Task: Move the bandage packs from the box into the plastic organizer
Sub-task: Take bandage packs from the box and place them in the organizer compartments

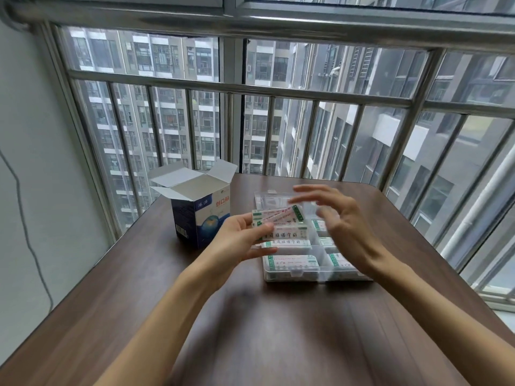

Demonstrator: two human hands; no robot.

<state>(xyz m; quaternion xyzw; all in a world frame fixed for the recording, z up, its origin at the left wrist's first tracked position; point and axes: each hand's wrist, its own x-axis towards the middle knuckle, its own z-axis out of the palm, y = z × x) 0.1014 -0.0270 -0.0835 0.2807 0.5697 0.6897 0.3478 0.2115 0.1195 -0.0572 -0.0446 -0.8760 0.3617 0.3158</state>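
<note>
Box (200,215) stands upright on the table (250,330), far-left, flaps open; plastic organizer (295,271) sits just right of it, lid back on the far side. Bandage packs (289,261) lie in its compartments. Left hand (239,243) holds a fan of packs (278,218) above the organizer's left side, right hand (334,218) spread over its right side, apart from the fan.

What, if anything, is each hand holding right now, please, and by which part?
Left hand pinches white, green-edged bandage packs by their left ends; right hand holds nothing.
</note>
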